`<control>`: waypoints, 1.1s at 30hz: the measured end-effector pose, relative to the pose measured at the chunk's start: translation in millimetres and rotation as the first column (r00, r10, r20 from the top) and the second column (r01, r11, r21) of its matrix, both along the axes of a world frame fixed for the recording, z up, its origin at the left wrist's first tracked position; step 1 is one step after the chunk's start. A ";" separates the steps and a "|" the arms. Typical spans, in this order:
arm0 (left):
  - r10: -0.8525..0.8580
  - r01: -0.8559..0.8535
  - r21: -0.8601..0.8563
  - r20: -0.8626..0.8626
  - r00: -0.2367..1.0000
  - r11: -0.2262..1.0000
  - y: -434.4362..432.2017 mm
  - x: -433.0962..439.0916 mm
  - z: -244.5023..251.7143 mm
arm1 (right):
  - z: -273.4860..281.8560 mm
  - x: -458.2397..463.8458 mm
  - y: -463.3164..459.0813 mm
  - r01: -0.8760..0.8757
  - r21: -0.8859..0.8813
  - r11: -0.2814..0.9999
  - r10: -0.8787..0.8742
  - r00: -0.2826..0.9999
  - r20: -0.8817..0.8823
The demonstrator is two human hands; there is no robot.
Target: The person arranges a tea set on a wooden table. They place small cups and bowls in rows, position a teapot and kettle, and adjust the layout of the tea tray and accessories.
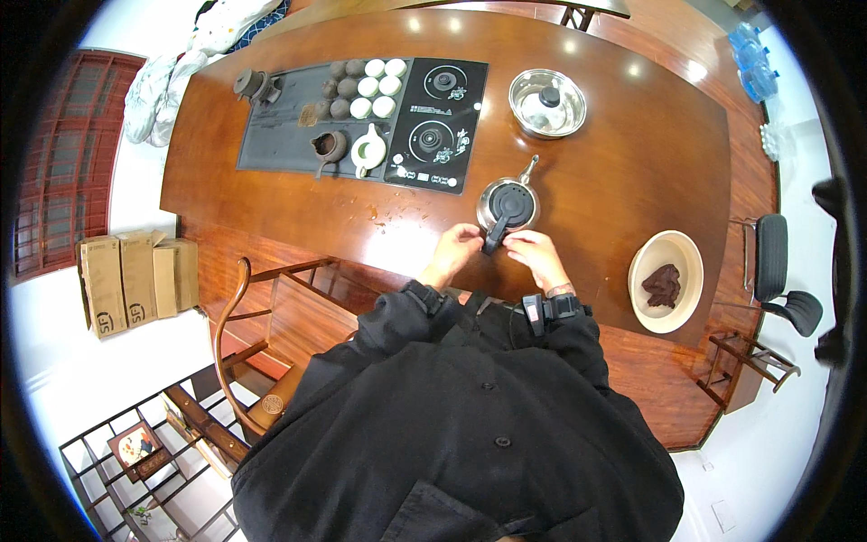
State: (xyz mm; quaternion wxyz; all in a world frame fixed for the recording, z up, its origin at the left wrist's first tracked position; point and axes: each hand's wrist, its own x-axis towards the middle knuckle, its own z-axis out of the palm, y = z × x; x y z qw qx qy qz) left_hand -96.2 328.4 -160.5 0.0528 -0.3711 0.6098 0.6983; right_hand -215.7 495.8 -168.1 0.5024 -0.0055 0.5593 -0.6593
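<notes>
A stainless-steel kettle (482,209) with a black lid (513,205) stands on the wooden table, its spout pointing away from me. Its black handle (496,238) reaches towards me between my two hands. On the left of that handle is my left hand (452,255), fingers loosely bent and fingertips close to it. My right hand (540,257) lies on the other side, its fingers apart near the handle. Whether the fingertips touch the handle cannot be made out. Neither hand appears to hold anything.
Left of the kettle, a black double cooktop (413,139) adjoins a tea tray (271,146) with several cups, a dark teapot (330,146) and a white teapot (369,150). A steel pot (518,118) stands behind. A cream basin (633,278) holds a brown cloth (662,285). Water drops (374,212) dot the table.
</notes>
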 end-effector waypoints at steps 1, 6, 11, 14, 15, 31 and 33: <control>0.039 -0.038 0.024 -0.034 0.999 0.999 -6.1 -3.9 4.7 | 3.8 -8.5 4.0 0.022 0.032 0.999 -0.022 1.000 -0.019; 0.082 -0.067 0.105 -0.149 0.985 0.992 -43.8 -46.5 23.3 | 23.1 -58.2 14.2 0.153 0.121 0.981 -0.129 0.974 -0.184; 0.046 -0.009 0.167 -0.222 0.974 0.986 -79.6 -117.3 31.4 | 30.2 -121.8 3.1 0.284 0.119 0.951 -0.244 0.931 -0.270; 0.022 0.012 0.163 -0.203 0.979 0.987 -97.7 -163.3 27.5 | 27.8 -163.9 -11.6 0.346 0.149 0.926 -0.288 0.906 -0.310; 0.026 0.009 0.178 -0.193 0.981 0.984 -104.2 -177.8 24.2 | 25.9 -178.3 -17.7 0.358 0.170 0.918 -0.289 0.899 -0.330; -0.027 0.057 0.172 -0.176 0.984 0.983 -131.4 -282.7 -42.9 | -33.0 -282.7 -63.5 0.222 0.437 0.871 -0.058 0.932 -0.359; -0.007 0.039 0.162 -0.193 0.981 0.986 -129.3 -283.5 -44.9 | -34.5 -281.9 -63.3 0.232 0.431 0.872 -0.059 0.925 -0.376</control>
